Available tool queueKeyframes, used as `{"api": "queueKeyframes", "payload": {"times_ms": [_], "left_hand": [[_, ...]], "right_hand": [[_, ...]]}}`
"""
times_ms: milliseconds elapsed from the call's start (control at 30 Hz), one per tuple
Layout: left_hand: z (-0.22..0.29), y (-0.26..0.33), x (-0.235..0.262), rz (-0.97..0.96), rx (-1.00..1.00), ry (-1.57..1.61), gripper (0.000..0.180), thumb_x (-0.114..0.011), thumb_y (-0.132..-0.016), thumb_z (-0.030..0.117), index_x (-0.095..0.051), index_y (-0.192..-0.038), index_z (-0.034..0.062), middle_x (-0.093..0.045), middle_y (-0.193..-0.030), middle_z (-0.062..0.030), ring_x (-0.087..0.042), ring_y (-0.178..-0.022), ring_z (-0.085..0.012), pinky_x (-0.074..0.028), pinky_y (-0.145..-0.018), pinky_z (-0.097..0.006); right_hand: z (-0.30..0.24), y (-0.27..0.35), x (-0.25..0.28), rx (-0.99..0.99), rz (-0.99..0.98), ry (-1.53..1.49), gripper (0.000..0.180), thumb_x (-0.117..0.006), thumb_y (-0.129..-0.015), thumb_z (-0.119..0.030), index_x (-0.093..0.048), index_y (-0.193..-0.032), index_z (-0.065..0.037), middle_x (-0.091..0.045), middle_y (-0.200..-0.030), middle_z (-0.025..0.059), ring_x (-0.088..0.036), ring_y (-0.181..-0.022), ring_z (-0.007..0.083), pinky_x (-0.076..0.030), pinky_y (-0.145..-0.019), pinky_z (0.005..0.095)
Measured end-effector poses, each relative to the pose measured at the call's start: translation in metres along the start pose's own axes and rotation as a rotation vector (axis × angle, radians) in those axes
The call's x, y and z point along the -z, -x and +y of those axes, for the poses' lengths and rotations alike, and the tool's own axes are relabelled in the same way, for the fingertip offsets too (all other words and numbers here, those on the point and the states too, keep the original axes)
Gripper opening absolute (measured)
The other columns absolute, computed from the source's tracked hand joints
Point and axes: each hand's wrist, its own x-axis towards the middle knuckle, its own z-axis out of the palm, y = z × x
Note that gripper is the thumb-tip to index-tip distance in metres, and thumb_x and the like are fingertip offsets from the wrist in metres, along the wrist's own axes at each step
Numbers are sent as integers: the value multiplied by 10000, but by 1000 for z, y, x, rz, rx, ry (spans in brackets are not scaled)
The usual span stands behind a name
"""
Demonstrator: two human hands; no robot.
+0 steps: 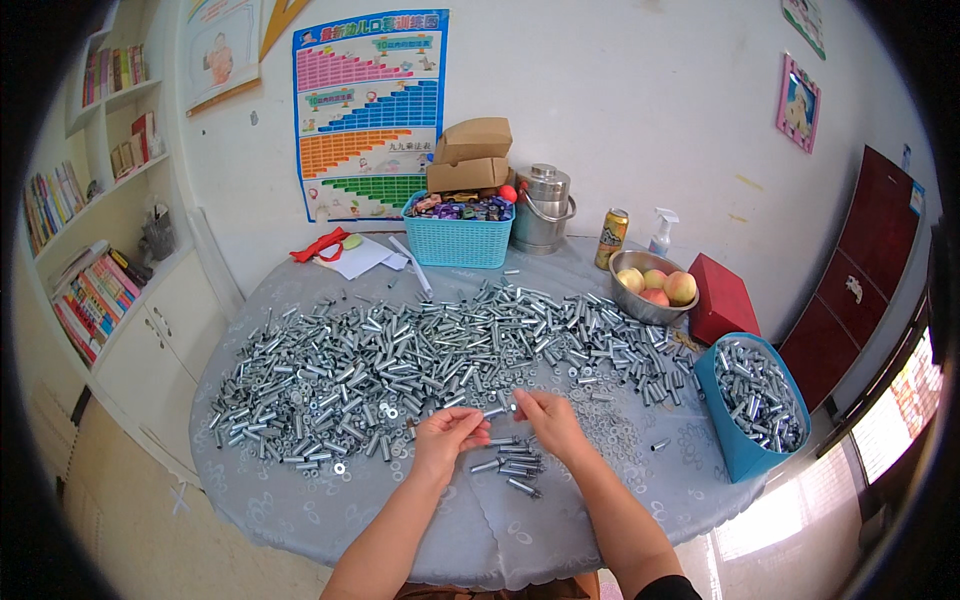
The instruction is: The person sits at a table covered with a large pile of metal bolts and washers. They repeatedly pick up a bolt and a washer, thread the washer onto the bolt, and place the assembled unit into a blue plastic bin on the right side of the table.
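While both arms work at 6 o'clock, round table [300,500] carries bolt heap [400,360] toward 12, kept within reach | blue bin [735,445] at 3 o'clock holds finished pieces | small bolt cluster [510,468] lies under my wrists | left hand [445,435] and right hand [550,420] pinch one bolt [497,411] between them, fingers narrow.

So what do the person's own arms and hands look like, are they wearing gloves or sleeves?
No gloves: both the left hand and the right hand are bare, with no ring, watch or bracelet visible. The forearms are uncovered too. Only at the lower edge of the view, by the right elbow, does a bit of black sleeve show. The left arm shows no sleeve.
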Motion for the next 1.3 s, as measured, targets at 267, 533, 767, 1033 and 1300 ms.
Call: {"api": "queueKeyframes", "payload": {"times_ms": [267,533,767,1033,1300], "left_hand": [[-1,-3,4,62,28,104,137,-608,-823,88,-584,-894,-27,-622,-813,-122,-612,-676,-166,-545,-640,-287],[0,-3,6,77,25,122,137,-608,-824,89,-578,-889,-28,-622,-815,-125,-614,-666,-171,-545,-640,-284],[1,-2,5,74,11,113,145,-610,-824,93,-578,-889,-33,-618,-813,-127,-612,-674,-172,-546,-646,-286],[-1,-2,3,60,-1,27,126,-609,-821,77,-588,-903,-16,-623,-819,-115,-612,-695,-163,-541,-649,-283],[-14,-4,-1,-58,-123,-89,159,-616,-818,94,-601,-930,-18,-631,-824,-103,-616,-685,-148,-539,-610,-260]], "right_hand": [[2,-1,2,9,-123,-178,354,-435,-927,-288,-629,-956,7,-603,-766,44,-542,-725,114,-439,-699,244],[-5,2,-1,89,-62,-196,377,-424,-931,-307,-634,-962,4,-622,-801,56,-535,-709,115,-444,-686,245],[-3,0,0,68,-107,-168,350,-445,-925,-285,-620,-984,12,-619,-839,59,-539,-724,115,-449,-690,246],[11,-4,-2,56,-120,-97,316,-467,-918,-259,-627,-962,10,-604,-840,59,-547,-730,114,-447,-713,241],[12,-2,-7,77,-174,-258,202,-594,-837,-132,-624,-1000,-17,-611,-863,18,-545,-772,78,-442,-709,217]]}}
